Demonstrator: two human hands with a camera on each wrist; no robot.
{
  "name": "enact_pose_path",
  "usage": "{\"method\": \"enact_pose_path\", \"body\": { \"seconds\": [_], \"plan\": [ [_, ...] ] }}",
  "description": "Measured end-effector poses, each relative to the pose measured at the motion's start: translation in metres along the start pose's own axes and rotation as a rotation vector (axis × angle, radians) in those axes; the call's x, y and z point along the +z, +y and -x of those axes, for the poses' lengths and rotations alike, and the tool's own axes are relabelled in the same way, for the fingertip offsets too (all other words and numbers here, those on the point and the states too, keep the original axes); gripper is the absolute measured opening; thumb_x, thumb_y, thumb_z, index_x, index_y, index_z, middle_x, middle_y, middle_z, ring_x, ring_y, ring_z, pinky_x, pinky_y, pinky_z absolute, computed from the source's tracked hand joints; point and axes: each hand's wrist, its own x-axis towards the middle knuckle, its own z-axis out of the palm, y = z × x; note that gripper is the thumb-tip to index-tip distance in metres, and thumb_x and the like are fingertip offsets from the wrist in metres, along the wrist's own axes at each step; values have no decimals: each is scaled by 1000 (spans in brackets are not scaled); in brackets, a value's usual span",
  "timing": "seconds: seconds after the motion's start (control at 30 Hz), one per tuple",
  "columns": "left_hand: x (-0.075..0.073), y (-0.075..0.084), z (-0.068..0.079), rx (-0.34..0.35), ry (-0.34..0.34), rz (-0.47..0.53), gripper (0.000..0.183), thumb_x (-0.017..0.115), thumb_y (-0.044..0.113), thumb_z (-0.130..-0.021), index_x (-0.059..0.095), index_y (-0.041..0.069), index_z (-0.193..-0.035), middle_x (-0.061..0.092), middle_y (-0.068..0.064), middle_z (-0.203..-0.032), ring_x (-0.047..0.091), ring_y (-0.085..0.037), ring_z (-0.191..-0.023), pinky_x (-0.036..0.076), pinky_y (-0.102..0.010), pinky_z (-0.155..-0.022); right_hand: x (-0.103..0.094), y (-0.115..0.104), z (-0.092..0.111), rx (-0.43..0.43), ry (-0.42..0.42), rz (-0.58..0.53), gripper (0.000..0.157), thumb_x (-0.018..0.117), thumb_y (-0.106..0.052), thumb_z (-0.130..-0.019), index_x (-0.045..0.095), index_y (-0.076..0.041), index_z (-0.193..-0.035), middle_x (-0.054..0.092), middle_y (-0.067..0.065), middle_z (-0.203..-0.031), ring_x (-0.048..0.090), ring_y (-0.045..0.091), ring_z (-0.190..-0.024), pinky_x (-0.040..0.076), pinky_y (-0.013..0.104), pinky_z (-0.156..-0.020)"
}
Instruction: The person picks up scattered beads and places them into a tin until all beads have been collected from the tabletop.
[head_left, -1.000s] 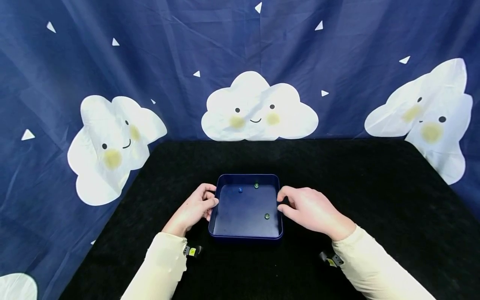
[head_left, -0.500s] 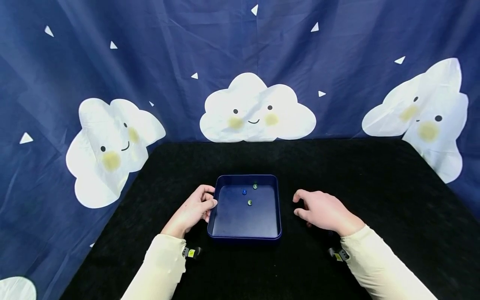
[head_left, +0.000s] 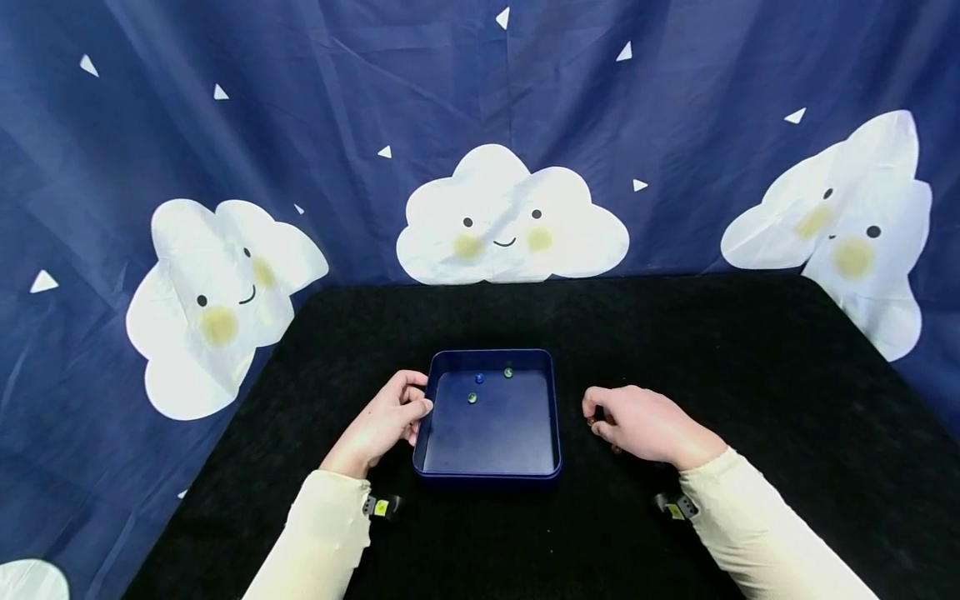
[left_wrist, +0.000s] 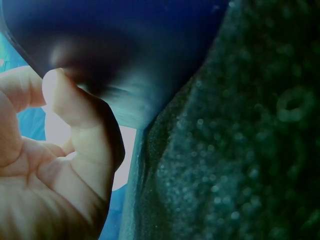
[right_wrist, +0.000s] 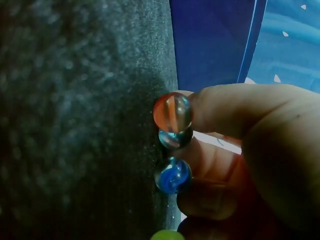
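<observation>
In the head view, a dark blue square tray stands on the black cloth. Inside lie a small blue marble and two clear greenish marbles, one near the back wall and one further left. My left hand holds the tray's left side, thumb against its outer wall. Right of the tray, my right hand pinches an orange-striped marble at its fingertips. Close by in the right wrist view are a clear bluish marble, a blue swirled marble and part of a green one.
Black cloth covers the table around the tray. Behind it hangs a dark blue curtain with white smiling clouds and small white triangles. A small camera sits on each wrist.
My right hand has left the tray's right wall and moved right, and its fingertips have drawn together. Inside the tray, one greenish marble has rolled from the front right towards the back left.
</observation>
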Motion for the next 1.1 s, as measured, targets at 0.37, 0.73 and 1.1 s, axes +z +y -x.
{"method": "enact_pose_path", "body": {
  "seconds": [0.37, 0.73, 1.1],
  "plan": [
    [0, 1, 0, -9, 2, -1, 42, 58, 2, -93, 44, 1, -132, 53, -10, -94, 49, -19, -64, 49, -28, -51, 0, -3, -1, 14, 3, -5, 18, 66, -14, -92, 55, -27, -91, 52, -16, -63, 54, -2, -52, 45, 31, -59],
    [1, 1, 0, 9, -3, 6, 41, 58, 3, -93, 44, -1, -132, 53, -10, -92, 50, -18, -63, 48, -28, -51, -4, -10, -2, -16, 52, -1, 15, 68, -17, -89, 57, -28, -89, 50, -13, -66, 47, 5, -56, 40, 30, -54],
    [1, -3, 0, 7, -9, 12, 42, 60, 3, -93, 44, -1, -132, 54, -10, -91, 50, -18, -65, 49, -28, -52, -4, -15, -2, -64, 57, -12, 13, 69, -20, -90, 59, -27, -88, 48, -15, -66, 45, 4, -57, 40, 28, -54]
  ]
}}
